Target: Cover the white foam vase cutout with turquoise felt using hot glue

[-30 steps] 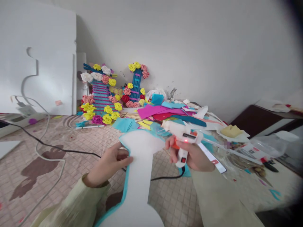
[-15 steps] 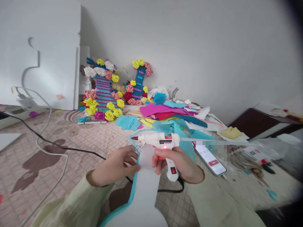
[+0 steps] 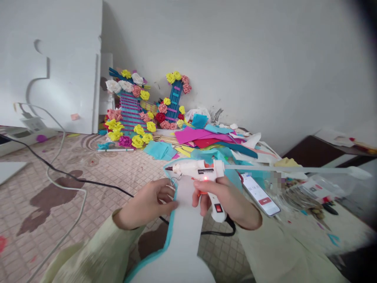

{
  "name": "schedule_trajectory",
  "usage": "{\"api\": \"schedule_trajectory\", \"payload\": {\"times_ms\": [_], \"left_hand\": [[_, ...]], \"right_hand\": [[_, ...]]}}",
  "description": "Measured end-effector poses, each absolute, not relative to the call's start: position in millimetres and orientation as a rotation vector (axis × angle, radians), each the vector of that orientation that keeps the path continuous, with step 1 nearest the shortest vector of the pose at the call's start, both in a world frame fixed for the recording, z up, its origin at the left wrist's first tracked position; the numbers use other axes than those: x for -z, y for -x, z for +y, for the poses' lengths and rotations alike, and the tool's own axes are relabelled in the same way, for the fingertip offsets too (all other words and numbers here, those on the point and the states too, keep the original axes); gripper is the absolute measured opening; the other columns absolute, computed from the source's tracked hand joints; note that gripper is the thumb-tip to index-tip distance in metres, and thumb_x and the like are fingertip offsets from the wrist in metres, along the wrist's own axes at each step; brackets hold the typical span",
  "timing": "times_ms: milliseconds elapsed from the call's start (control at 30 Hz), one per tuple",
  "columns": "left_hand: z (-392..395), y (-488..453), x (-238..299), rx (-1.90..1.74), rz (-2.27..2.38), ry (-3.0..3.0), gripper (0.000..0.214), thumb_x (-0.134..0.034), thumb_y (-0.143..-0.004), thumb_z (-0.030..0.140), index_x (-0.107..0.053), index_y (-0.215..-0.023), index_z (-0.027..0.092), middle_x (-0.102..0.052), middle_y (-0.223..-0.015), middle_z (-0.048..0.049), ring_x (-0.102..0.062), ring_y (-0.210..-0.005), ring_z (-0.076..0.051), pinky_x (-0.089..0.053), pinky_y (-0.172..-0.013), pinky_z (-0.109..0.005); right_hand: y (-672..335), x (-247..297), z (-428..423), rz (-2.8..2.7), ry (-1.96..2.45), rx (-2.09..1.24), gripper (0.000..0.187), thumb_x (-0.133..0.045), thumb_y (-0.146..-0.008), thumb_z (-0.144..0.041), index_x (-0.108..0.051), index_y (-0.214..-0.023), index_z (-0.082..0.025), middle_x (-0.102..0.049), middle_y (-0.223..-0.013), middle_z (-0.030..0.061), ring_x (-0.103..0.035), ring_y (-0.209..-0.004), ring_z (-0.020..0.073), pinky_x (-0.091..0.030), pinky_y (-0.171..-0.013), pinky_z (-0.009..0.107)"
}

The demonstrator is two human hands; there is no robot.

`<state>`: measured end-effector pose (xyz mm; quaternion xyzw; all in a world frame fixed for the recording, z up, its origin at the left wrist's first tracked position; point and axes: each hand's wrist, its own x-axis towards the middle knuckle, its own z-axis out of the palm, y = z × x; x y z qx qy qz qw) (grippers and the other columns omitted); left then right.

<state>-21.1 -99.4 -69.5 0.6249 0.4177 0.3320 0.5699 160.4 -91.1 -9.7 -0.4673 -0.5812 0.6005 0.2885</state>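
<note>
One smooth white board (image 3: 70, 90) stands at far left, a curved shape showing dark in its face. Below it, a thin black cord (image 3: 84, 181) snakes across the desk (image 3: 112, 169), whose covering has a quilted, diamond-like grid. Next come two blue-backed panels, the wider ladder-striped panel (image 3: 131, 112) and the narrower strip panel (image 3: 175, 98), both trimmed with crinkled paper roses.

Nearer, the left hand (image 3: 149, 204) has its grip loosely curled, thumb tip on the rim of a white guitar-like cutout (image 3: 185, 220); whether it pinches that rim I cannot tell. The cutout lies centrally before the person, flat, narrow-necked and flared at both ends, edged in turquoise paper along its left side. Over its top sits a hard white plastic glue gun (image 3: 193, 169), dark nozzle pointing left, held in the closed grip of the right hand (image 3: 234, 202).

Gluing near the upper left edge seems to be the step in hand; the next move likely calls for a steady nozzle and left fingers clear of it.

Farther right are a glossy phone (image 3: 260, 194) and the gun's long translucent glue stick (image 3: 273, 169).
</note>
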Motion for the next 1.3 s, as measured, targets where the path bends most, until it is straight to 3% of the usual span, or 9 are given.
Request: {"api": "schedule_trajectory", "payload": {"times_ms": [200, 533, 900, 1300], "left_hand": [[-100.2, 20.2, 73.2, -0.76, 1.03, -1.508, 0.012, -0.054, -0.069, 0.023, -0.044, -0.076, 0.019, -0.057, -0.061, 0.0011, -0.058, -0.058, -0.015, -0.042, -0.049, -0.024], [-97.3, 19.9, 73.7, -0.802, 1.03, -1.44, 0.02, -0.057, -0.068, 0.025, -0.043, -0.08, 0.017, -0.054, -0.057, 0.0041, -0.052, -0.055, -0.01, -0.044, -0.051, -0.022], [-99.2, 18.3, 76.5, -0.79, 1.149, -1.508, 0.019, -0.057, -0.067, 0.028, -0.045, -0.078, 0.017, -0.055, -0.056, 0.0036, -0.051, -0.053, -0.01, -0.041, -0.047, -0.019], [-103.0, 15.5, 75.5, -0.819, 1.179, -1.535, 0.021, -0.057, -0.067, 0.028, -0.045, -0.079, 0.017, -0.058, -0.056, 0.0027, -0.053, -0.053, -0.011, -0.042, -0.048, -0.02]], "right_hand": [[-157.5, -1.8, -92.6, -1.611, 1.293, -1.59, 0.03, -0.052, -0.073, -0.032, -0.06, -0.051, -0.014, -0.058, -0.044, 0.0021, -0.049, -0.032, 0.0097, -0.026, -0.031, 0.019], [-162.4, -2.0, -95.0, -1.62, 1.302, -1.598, 0.031, -0.048, -0.075, -0.034, -0.058, -0.057, -0.01, -0.061, -0.056, 0.0048, -0.051, -0.035, 0.0078, -0.027, -0.032, 0.018], [-164.6, 6.8, -91.1, -1.405, 1.272, -1.819, 0.027, -0.047, -0.075, -0.036, -0.051, -0.062, -0.013, -0.06, -0.053, 0.0035, -0.052, -0.033, 0.0098, -0.034, -0.033, 0.018], [-156.1, 0.7, -94.8, -1.579, 1.298, -1.706, 0.032, -0.047, -0.076, -0.035, -0.05, -0.055, -0.012, -0.057, -0.048, 0.0023, -0.05, -0.032, 0.0081, -0.03, -0.033, 0.017]]}}
